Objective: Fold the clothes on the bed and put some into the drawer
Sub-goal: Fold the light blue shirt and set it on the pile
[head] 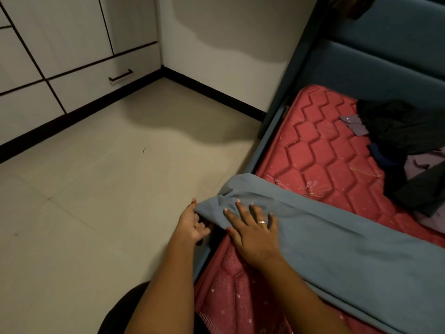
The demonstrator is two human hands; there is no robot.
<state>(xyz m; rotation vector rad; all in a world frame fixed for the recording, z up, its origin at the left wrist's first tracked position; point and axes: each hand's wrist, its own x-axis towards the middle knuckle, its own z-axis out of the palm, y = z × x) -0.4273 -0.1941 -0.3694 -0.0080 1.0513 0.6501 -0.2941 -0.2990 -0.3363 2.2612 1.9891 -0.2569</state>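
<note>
A long grey-blue garment (337, 237) lies across the red quilted mattress (320, 150), with one end hanging over the bed's left edge. My left hand (192, 225) pinches that overhanging end from below, thumb on top of the cloth. My right hand (252, 232) lies flat on the garment with fingers spread, a ring on one finger. At the right side of the mattress sits a pile of dark and purple clothes (404, 150). A white drawer with a dark handle (120, 75) is shut in the cabinet at the upper left.
Beige tiled floor (96, 201) stretches between the bed and the white cabinets. The blue padded bed frame and headboard (385, 56) stand at the upper right. A black skirting runs along the wall.
</note>
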